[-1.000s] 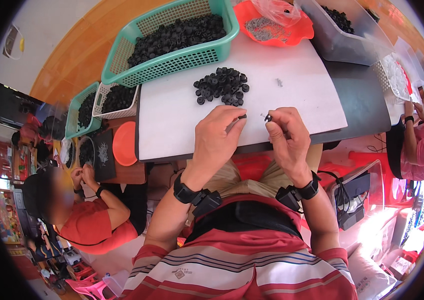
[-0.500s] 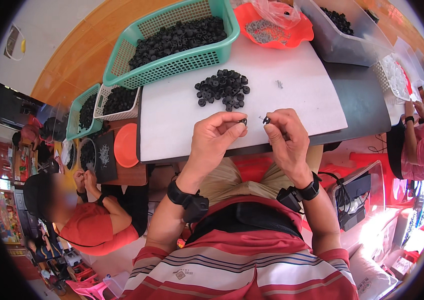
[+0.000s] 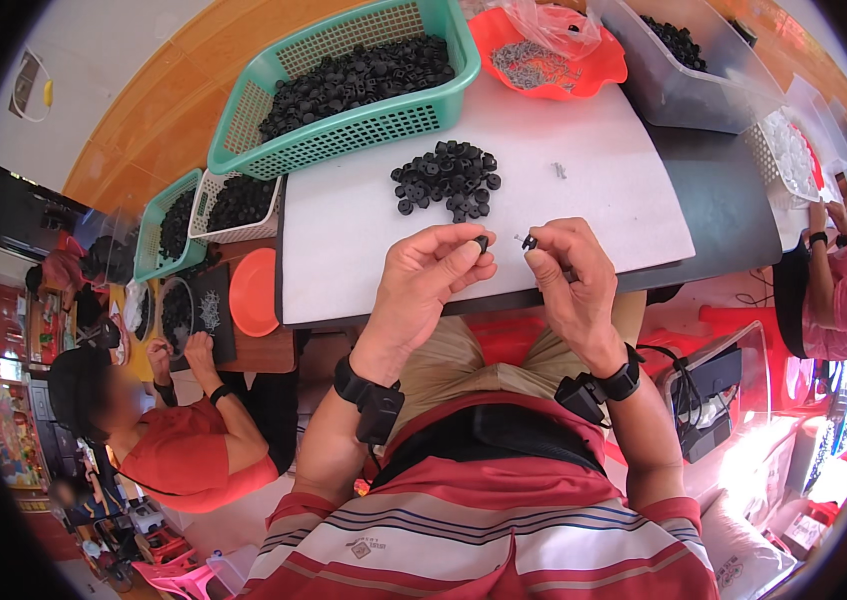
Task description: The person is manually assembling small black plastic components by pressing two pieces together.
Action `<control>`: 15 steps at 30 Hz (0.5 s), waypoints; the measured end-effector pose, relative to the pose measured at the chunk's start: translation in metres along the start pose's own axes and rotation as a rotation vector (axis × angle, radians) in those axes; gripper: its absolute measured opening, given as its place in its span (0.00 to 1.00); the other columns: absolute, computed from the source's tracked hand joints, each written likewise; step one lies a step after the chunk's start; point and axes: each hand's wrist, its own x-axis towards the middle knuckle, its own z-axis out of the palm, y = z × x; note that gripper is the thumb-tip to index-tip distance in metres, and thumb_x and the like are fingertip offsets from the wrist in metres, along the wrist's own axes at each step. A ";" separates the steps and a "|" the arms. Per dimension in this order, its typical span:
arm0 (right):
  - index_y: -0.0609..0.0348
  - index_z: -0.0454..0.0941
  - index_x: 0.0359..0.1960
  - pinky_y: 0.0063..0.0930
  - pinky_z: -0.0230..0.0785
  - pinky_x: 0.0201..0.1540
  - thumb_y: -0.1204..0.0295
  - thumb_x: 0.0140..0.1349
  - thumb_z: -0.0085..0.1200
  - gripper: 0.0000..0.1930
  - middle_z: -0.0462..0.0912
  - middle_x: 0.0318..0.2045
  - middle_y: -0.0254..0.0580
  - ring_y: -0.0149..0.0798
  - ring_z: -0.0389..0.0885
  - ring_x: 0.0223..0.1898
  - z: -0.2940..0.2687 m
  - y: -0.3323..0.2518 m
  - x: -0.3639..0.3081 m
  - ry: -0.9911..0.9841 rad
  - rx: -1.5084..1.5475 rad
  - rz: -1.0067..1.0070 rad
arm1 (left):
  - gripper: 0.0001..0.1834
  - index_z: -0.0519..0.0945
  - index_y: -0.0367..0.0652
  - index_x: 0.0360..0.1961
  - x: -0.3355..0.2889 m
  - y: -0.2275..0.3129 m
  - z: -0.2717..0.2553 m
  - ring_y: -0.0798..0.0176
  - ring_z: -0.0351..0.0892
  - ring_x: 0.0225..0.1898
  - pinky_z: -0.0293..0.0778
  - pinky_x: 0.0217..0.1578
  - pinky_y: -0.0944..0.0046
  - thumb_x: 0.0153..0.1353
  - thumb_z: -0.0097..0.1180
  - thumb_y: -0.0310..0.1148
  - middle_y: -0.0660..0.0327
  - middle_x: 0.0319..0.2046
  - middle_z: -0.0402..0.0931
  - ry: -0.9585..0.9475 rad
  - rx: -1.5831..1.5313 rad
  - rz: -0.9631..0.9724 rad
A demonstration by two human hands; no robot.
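Between thumb and fingers, my left hand (image 3: pixel 431 282) pinches a small round black plastic part (image 3: pixel 483 243). My right hand (image 3: pixel 574 275) grips another small black piece (image 3: pixel 530 242), and a thin silvery pin pokes out from it toward the left hand. The two hands are a short gap apart, above the near edge of a white board (image 3: pixel 344 262). Just beyond them lies a pile of black plastic parts (image 3: pixel 444 180). To its right are a few small metal pins (image 3: pixel 560 171) on the board.
A green basket (image 3: pixel 344 137) full of black parts stands at the back, beside a red dish (image 3: pixel 594 75) of metal pins. A clear bin (image 3: pixel 714 95) sits at the back right. At left, a co-worker in red (image 3: pixel 204 450) sits near an orange-red plate (image 3: pixel 255 292).
My left hand has turned the round black part slightly and shifted it a little left. My right hand has barely moved. The co-worker's hands at left have moved apart, one toward the pins.
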 end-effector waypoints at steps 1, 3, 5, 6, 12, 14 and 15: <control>0.62 0.82 0.47 0.23 0.67 0.29 0.79 0.64 0.63 0.11 0.81 0.40 0.42 0.29 0.73 0.26 0.000 -0.001 0.000 0.001 0.001 0.000 | 0.13 0.82 0.37 0.54 0.000 0.000 -0.001 0.63 0.85 0.47 0.84 0.53 0.58 0.70 0.59 0.27 0.52 0.49 0.83 -0.005 -0.025 -0.005; 0.61 0.82 0.47 0.23 0.68 0.29 0.79 0.64 0.63 0.11 0.81 0.40 0.42 0.30 0.74 0.27 -0.001 -0.003 0.001 -0.008 -0.023 -0.008 | 0.12 0.82 0.37 0.53 0.001 0.000 -0.002 0.63 0.85 0.47 0.84 0.53 0.58 0.70 0.59 0.27 0.52 0.49 0.83 -0.009 -0.049 -0.011; 0.61 0.82 0.47 0.24 0.69 0.30 0.79 0.63 0.63 0.11 0.81 0.40 0.42 0.30 0.74 0.27 -0.001 -0.004 0.002 -0.010 -0.031 -0.011 | 0.11 0.82 0.37 0.52 0.002 -0.001 -0.004 0.63 0.85 0.47 0.84 0.53 0.58 0.71 0.59 0.28 0.51 0.49 0.83 -0.019 -0.089 -0.006; 0.61 0.82 0.47 0.24 0.69 0.30 0.79 0.63 0.64 0.11 0.81 0.40 0.42 0.31 0.75 0.27 -0.001 -0.005 0.002 -0.012 -0.040 -0.013 | 0.11 0.82 0.37 0.52 0.002 -0.001 -0.004 0.63 0.85 0.47 0.84 0.53 0.58 0.71 0.59 0.28 0.51 0.49 0.83 -0.019 -0.087 -0.007; 0.62 0.81 0.46 0.26 0.72 0.31 0.80 0.62 0.64 0.11 0.80 0.40 0.43 0.34 0.77 0.28 0.004 -0.009 0.006 -0.039 -0.062 -0.109 | 0.10 0.81 0.38 0.51 0.002 0.000 -0.005 0.63 0.86 0.45 0.85 0.52 0.59 0.71 0.59 0.28 0.49 0.51 0.83 -0.012 -0.128 -0.029; 0.62 0.81 0.46 0.27 0.73 0.31 0.81 0.62 0.64 0.11 0.80 0.40 0.43 0.35 0.78 0.28 0.006 -0.012 0.008 -0.049 -0.057 -0.106 | 0.11 0.81 0.39 0.52 0.002 0.001 -0.005 0.64 0.86 0.45 0.85 0.52 0.60 0.71 0.59 0.28 0.49 0.52 0.82 -0.002 -0.160 -0.031; 0.62 0.81 0.46 0.27 0.73 0.31 0.81 0.62 0.64 0.11 0.81 0.40 0.44 0.36 0.78 0.29 0.007 -0.014 0.009 -0.061 -0.055 -0.105 | 0.11 0.81 0.39 0.52 0.003 0.001 -0.006 0.64 0.86 0.45 0.85 0.52 0.60 0.71 0.59 0.28 0.49 0.52 0.82 -0.004 -0.159 -0.035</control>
